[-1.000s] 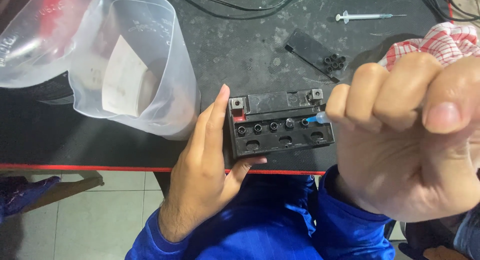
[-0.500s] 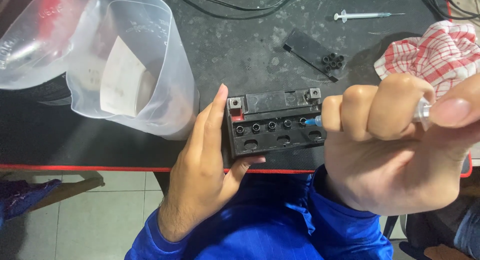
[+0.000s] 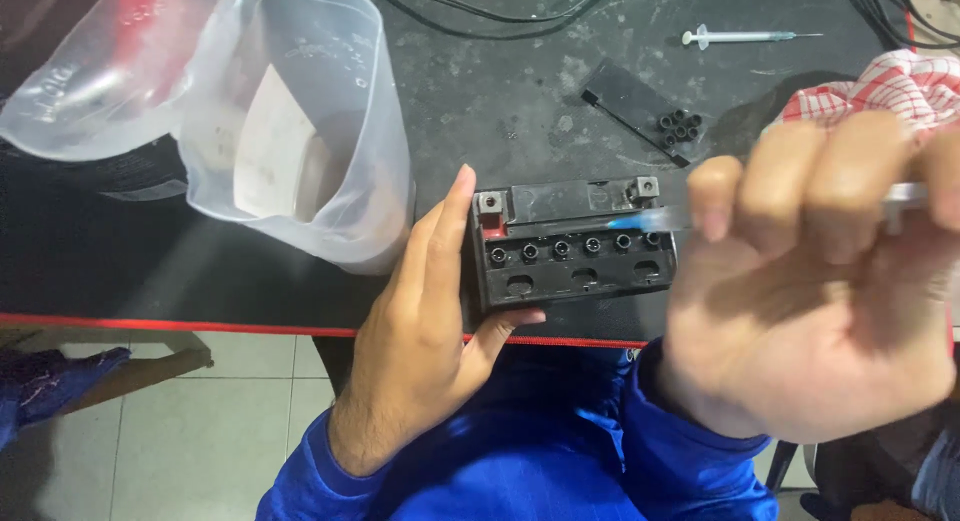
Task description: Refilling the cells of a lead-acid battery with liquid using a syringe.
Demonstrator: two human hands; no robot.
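The right hand (image 3: pixel 810 301) fills the view at four o'clock, close to the camera and blurred. Its fingers are curled shut round a syringe (image 3: pixel 660 219), whose blue tip points to nine o'clock and sits over the rightmost hole of the battery (image 3: pixel 572 243); whether the tip touches the hole cannot be told.

The left hand (image 3: pixel 430 321) lies at seven o'clock. Its fingers are straight and together, flat against the battery's left end, with the thumb tucked under the near edge, so it braces the battery rather than wrapping it.

The battery stands near the centre, at the near edge of the black table (image 3: pixel 500 111), just above the table's red trim. It is a small black box with a row of six round holes on top and a metal terminal at each far corner.

At ten o'clock, just beside the left fingertips, a clear plastic jug (image 3: pixel 300 131) lies tipped. At one o'clock a black strip with small caps (image 3: pixel 678 127) lies apart from the battery. Further out, a second syringe (image 3: pixel 745 37) lies at one o'clock, and a red checked cloth (image 3: pixel 890 86) shows at two o'clock behind the right hand.
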